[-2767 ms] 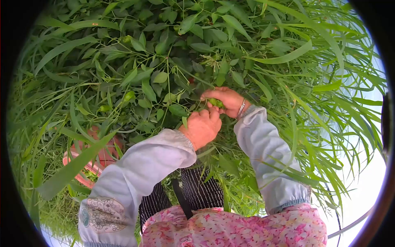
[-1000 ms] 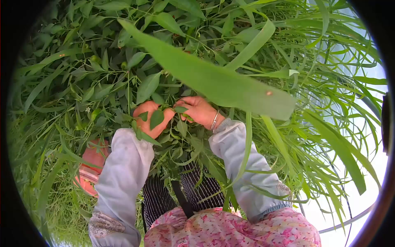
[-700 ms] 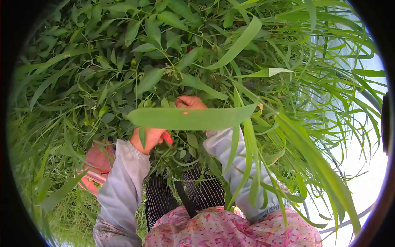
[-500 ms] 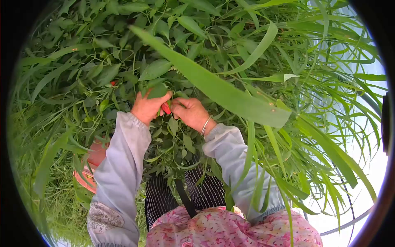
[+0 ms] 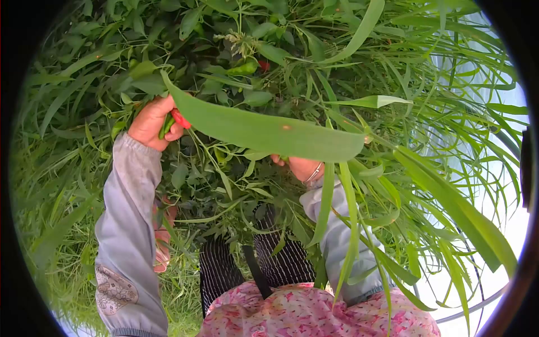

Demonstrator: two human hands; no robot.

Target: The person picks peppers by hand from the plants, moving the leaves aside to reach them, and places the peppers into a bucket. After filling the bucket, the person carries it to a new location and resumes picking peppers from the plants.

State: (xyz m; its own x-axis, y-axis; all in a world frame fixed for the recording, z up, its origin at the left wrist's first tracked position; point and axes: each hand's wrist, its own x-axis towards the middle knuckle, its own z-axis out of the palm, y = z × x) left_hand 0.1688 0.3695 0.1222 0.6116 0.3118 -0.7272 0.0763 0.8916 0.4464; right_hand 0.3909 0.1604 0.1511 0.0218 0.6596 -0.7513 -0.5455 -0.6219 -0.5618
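Observation:
My left hand (image 5: 155,124) is closed round a red pepper (image 5: 180,118) and a green pepper (image 5: 166,127), among the leaves left of the middle. To the right and lower, my right hand (image 5: 297,166) is partly covered by a broad green blade (image 5: 269,133). Its fingers are mostly hidden, with a bit of green at the fingertips. Farther up in the plants are another green pepper (image 5: 243,69) and a red one (image 5: 264,65).
Tall grass (image 5: 449,140) stands on the right, in front of white sheeting (image 5: 499,236). A pinkish object (image 5: 162,241) lies in the grass beside my left sleeve. The broad blade hangs across the middle of the view.
My hands have moved apart: the left went up and left with the red pepper, the right went right and slightly down behind the blade. The plant tops have shifted, showing more peppers.

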